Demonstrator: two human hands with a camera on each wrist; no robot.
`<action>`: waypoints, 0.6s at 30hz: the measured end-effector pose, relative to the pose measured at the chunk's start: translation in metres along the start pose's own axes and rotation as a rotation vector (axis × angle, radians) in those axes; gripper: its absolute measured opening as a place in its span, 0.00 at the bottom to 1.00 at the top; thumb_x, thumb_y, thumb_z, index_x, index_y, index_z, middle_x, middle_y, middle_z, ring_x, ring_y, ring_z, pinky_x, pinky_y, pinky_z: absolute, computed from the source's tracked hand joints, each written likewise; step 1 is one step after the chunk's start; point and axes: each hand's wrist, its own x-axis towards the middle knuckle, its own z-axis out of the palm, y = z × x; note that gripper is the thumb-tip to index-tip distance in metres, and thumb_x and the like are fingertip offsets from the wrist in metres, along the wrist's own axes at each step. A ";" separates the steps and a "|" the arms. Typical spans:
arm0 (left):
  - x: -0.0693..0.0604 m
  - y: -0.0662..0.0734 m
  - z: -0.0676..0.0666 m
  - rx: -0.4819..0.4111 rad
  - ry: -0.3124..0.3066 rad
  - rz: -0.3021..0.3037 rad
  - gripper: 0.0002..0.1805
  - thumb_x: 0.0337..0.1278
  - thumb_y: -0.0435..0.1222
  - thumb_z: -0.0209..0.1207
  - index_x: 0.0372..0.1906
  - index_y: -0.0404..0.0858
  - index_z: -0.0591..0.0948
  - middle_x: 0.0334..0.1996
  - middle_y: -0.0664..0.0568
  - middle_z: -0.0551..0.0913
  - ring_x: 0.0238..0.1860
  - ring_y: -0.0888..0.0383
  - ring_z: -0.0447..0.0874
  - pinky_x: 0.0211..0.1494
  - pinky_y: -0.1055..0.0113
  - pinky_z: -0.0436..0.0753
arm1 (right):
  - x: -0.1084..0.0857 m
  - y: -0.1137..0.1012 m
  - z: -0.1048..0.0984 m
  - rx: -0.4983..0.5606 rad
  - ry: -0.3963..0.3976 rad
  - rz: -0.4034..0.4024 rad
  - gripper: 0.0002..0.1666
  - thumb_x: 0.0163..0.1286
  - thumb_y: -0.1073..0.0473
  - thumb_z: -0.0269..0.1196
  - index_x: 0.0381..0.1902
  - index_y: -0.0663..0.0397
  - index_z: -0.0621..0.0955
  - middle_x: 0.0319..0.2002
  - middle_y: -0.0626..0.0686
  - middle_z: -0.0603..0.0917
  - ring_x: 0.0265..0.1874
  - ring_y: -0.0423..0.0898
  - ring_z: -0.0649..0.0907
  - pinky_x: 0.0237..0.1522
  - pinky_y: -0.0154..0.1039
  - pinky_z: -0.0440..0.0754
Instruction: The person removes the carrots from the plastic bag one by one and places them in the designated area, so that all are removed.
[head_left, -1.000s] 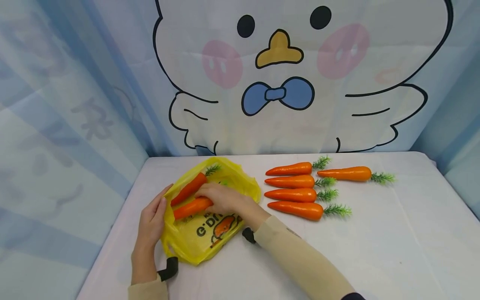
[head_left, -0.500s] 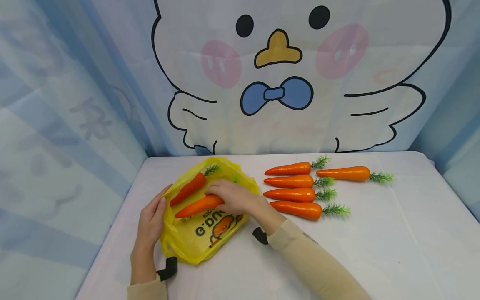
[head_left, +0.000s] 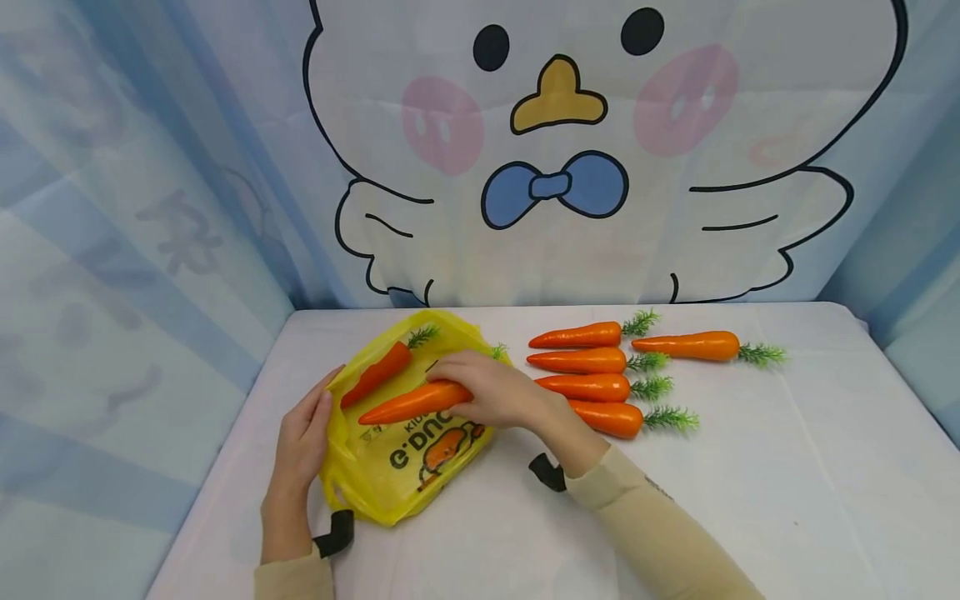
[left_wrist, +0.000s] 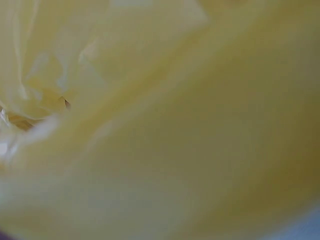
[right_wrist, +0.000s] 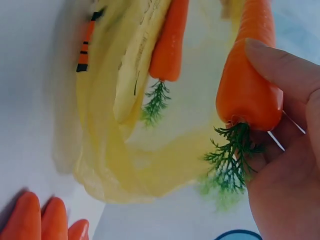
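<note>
A yellow plastic bag (head_left: 450,342) with dark lettering lies on the table, its mouth spread. My left hand (head_left: 303,437) grips the bag's left edge; blurred yellow plastic fills the left wrist view. Over the bag, my right hand (head_left: 498,390) holds an orange carrot (head_left: 408,406) by its thick end, tip pointing left. The right wrist view shows the thumb on the carrot (right_wrist: 247,95) and its green leaves hanging free below the fingers. Another carrot (head_left: 377,375) rests inside the bag along its left side, leaves toward the back.
Right of the bag, several carrots lie stacked in a column, including a back one (head_left: 577,335) and a front one (head_left: 611,418) partly hidden by my right wrist. A separate carrot (head_left: 693,346) lies farther right. A patterned curtain (head_left: 555,258) stands behind the white table (head_left: 712,500).
My right hand has drawn the carrot to the right and slightly back, lifting it off the bag's left part. The left hand stays on the bag's edge.
</note>
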 end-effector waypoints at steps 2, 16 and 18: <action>0.000 0.000 0.000 -0.003 -0.005 -0.008 0.25 0.83 0.42 0.42 0.73 0.35 0.70 0.71 0.45 0.70 0.73 0.50 0.64 0.64 0.85 0.61 | -0.004 0.000 -0.002 0.008 0.010 0.001 0.28 0.68 0.61 0.69 0.65 0.54 0.78 0.64 0.50 0.77 0.64 0.48 0.72 0.68 0.44 0.70; -0.001 0.001 0.000 0.024 -0.010 -0.049 0.26 0.82 0.45 0.42 0.74 0.38 0.70 0.72 0.48 0.70 0.74 0.51 0.63 0.68 0.80 0.60 | -0.042 0.020 -0.010 0.023 0.100 0.024 0.28 0.66 0.62 0.71 0.64 0.56 0.79 0.63 0.52 0.78 0.64 0.50 0.74 0.66 0.48 0.72; -0.001 0.001 0.001 0.025 -0.010 -0.046 0.26 0.82 0.44 0.42 0.74 0.38 0.69 0.72 0.47 0.70 0.74 0.51 0.63 0.69 0.79 0.60 | -0.047 0.025 -0.012 0.013 0.118 0.011 0.27 0.66 0.63 0.71 0.63 0.57 0.79 0.63 0.52 0.79 0.63 0.52 0.74 0.66 0.49 0.72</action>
